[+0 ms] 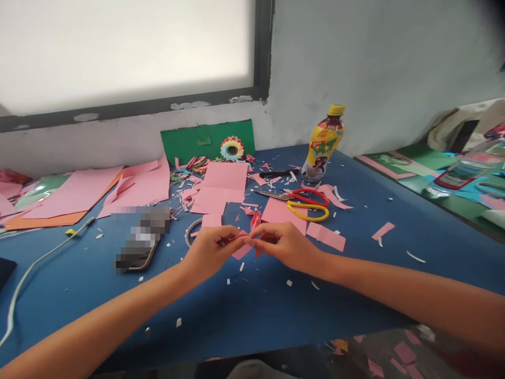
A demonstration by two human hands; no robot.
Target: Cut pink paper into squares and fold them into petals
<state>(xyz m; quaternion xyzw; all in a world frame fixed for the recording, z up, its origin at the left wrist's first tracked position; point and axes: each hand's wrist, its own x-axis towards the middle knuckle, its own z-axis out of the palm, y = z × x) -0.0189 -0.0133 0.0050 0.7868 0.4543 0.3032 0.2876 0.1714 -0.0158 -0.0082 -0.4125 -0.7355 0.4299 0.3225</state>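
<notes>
My left hand [216, 248] and my right hand [284, 243] meet over the middle of the blue table, fingertips touching. Both are closed in a pinch on a small piece of pink paper [244, 233], mostly covered by the fingers. Just behind the fingertips shows a darker pink folded paper piece [256, 218]; whether it is part of the pinched one I cannot tell. Scissors [307, 204] with one red and one yellow handle lie beyond my right hand, partly over a pink paper sheet [276, 213]. A larger creased pink sheet [221, 187] lies behind my left hand.
A phone [144, 242] and a white cable [43, 255] lie at left. Pink and orange sheets [74, 195] are behind them. A drink bottle [323, 145] stands near the wall. A ring of folded colored paper [232, 149] sits before a green board [177, 142]. Paper scraps litter table and floor.
</notes>
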